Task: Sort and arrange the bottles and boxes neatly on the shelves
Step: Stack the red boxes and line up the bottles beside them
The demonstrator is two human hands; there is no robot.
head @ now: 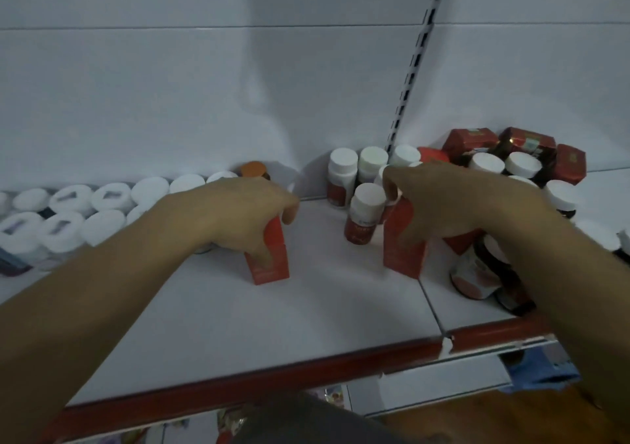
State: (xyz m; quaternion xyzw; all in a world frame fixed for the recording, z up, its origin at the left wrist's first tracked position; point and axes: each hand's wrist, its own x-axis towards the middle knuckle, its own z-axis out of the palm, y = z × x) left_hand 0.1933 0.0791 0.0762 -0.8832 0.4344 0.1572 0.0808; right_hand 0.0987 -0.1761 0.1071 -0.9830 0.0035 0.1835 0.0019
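1. Bottles [102, 215] with white caps lined up in rows at the left of the shelf [306, 314] — seemingly the finished part.
2. Left hand [238, 212] curled over the top of one upright red box [269, 259]; right hand [453, 201] gripping a second red box [404, 249] likewise, both boxes standing on the shelf, well apart.
3. Not yet tidy: small red bottles [354, 178] bunched at the back, plus jumbled boxes and jars [511, 157] at the right — probably about half left to sort.
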